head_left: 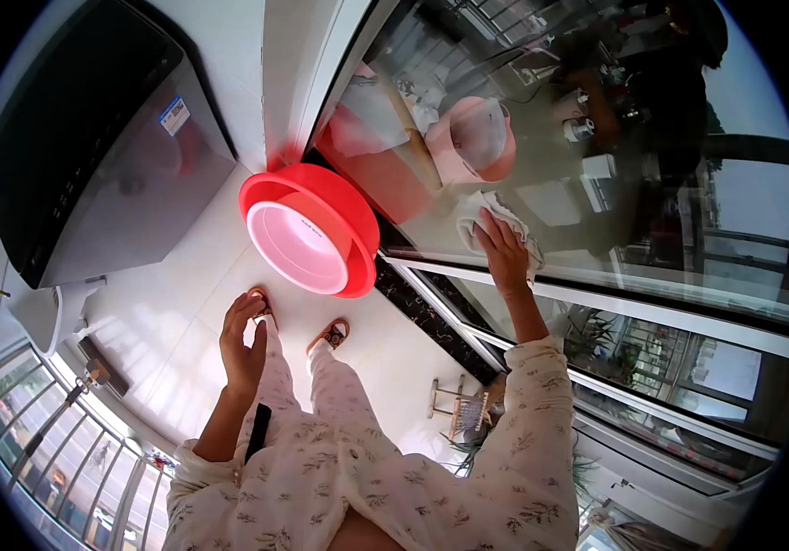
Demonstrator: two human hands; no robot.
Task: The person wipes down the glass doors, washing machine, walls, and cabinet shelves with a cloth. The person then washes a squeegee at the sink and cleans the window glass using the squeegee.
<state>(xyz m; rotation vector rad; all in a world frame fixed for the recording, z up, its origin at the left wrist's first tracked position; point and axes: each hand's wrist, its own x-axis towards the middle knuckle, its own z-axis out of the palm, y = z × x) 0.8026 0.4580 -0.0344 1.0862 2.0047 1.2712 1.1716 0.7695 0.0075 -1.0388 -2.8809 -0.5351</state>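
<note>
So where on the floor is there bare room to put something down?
Bare floor lies between the grey machine and the red basin, and another patch between the right sandal and the black threshold. It's crowded where the red basin stands close to the glass panel, and around the small stool.

Right fingers (488,223) hide some of the cloth (470,237).

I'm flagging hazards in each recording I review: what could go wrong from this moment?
The white cloth lies between the right hand and the glass panel, under outspread fingers; it might slip or bunch, perhaps leaving smears.

The red basin and pink basin sit just ahead of the sandals, so a forward step could knock them.

The sandals look open, so stubbed toes seem possible.
</note>
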